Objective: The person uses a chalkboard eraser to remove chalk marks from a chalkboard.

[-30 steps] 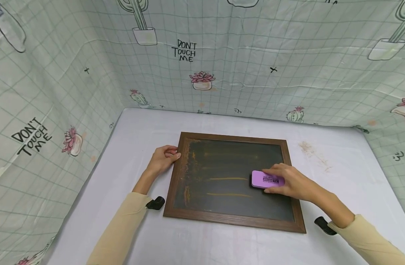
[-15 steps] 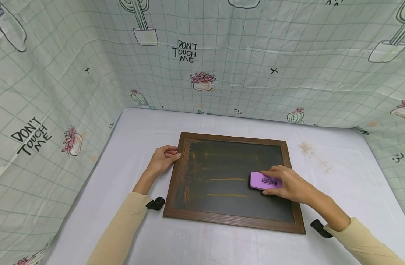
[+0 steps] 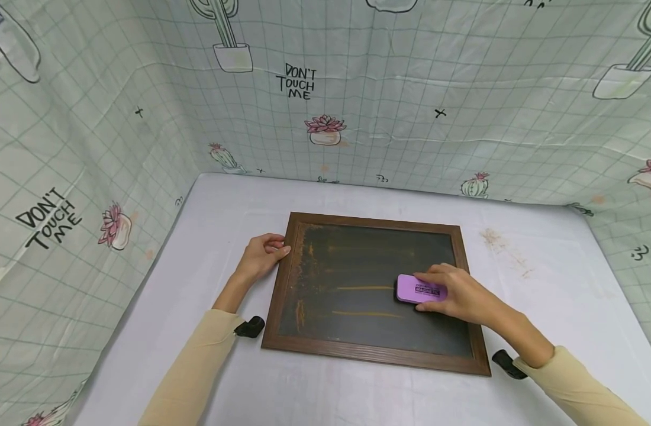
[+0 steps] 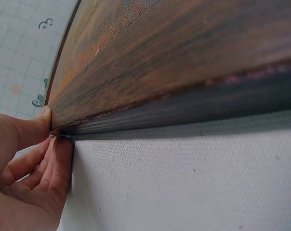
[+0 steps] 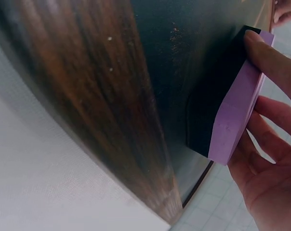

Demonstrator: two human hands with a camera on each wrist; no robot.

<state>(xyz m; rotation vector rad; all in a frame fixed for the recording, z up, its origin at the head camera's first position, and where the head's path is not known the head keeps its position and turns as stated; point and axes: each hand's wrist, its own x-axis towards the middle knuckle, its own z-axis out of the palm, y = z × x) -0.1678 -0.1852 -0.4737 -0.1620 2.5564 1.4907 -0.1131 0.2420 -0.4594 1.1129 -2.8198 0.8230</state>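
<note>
Pinching the eraser [image 3: 409, 288] by its long sides, likely best for something light and firm, the right hand [image 3: 464, 294] has it on the board [image 3: 376, 355]; the left hand [image 3: 261, 255] pinches the board's left edge.

Left hand [image 4: 27, 192] at lower left pinches the brown wood-grained frame [image 4: 174, 72]: thumb on its upper face, fingertips at its dark side. Orange-brown powder [image 4: 107, 41] lies along the frame's inner border. White, woven-textured table [image 4: 184, 187] below bears a few dark specks [image 4: 194, 170]. Pale gridded cloth [image 4: 18, 62], printed with dark marks, at upper left.
</note>
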